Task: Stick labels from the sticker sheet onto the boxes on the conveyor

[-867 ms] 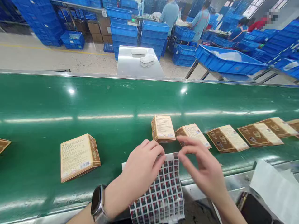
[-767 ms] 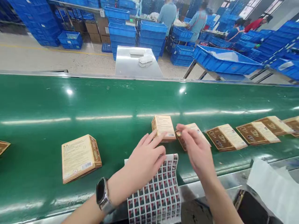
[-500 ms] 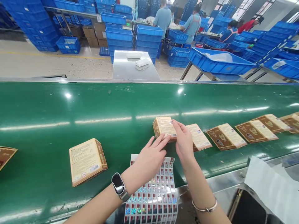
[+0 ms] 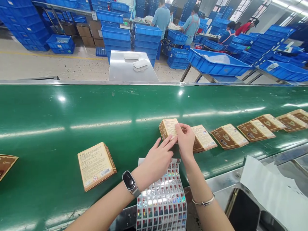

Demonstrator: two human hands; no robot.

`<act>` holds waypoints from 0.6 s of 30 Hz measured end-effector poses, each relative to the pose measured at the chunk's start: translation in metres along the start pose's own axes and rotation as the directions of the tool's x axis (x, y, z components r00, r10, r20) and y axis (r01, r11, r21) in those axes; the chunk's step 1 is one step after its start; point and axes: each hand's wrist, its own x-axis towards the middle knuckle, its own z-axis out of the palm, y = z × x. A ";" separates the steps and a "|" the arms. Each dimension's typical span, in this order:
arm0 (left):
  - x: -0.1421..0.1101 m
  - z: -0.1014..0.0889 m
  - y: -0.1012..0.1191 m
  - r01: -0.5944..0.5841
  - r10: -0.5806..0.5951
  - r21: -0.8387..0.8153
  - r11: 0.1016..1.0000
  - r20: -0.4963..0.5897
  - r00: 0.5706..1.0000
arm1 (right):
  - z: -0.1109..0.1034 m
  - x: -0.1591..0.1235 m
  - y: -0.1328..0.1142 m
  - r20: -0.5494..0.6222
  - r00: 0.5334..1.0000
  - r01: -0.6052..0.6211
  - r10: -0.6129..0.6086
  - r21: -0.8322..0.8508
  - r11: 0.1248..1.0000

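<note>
My left hand [image 4: 156, 165], with a watch on its wrist, has its fingers spread, the tips resting on the lower edge of a small cream-and-brown carton [image 4: 169, 125]. Thumb and fingertips of my right hand [image 4: 185, 141] are pinched together against the carton's right side; whatever is under them is hidden. Just right of that hand lies another carton [image 4: 204, 138], partly covered by it. Below my left hand, a sheet of small shiny stickers [image 4: 161, 208] hangs over the belt's near edge, partly hidden by the forearm.
On the green conveyor belt [image 4: 96, 106], a printed carton [image 4: 96, 165] lies to the left and several more line up rightward. A dark phone [image 4: 243, 208] and white paper [image 4: 267, 189] are at lower right. Beyond stand a metal table [image 4: 125, 72], blue crates [image 4: 115, 33] and people.
My right fingertips have moved down the carton's face from its upper right corner, where a small shiny sticker showed. My left fingers stay on the carton. The whole view has shifted slightly.
</note>
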 end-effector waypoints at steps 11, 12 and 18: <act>-0.043 -0.063 0.029 0.175 -0.134 -0.274 0.946 0.161 0.978 | -0.038 -0.014 -0.065 0.231 0.967 0.162 -0.104 -0.245 0.956; -0.053 -0.073 0.032 0.215 -0.173 -0.318 0.923 0.155 0.973 | -0.048 -0.029 -0.078 0.340 0.920 0.295 -0.196 -0.270 0.917; -0.101 -0.109 0.037 0.400 -0.403 -0.452 0.797 0.093 0.910 | -0.079 -0.111 -0.120 0.856 0.514 0.477 -0.059 -0.228 0.849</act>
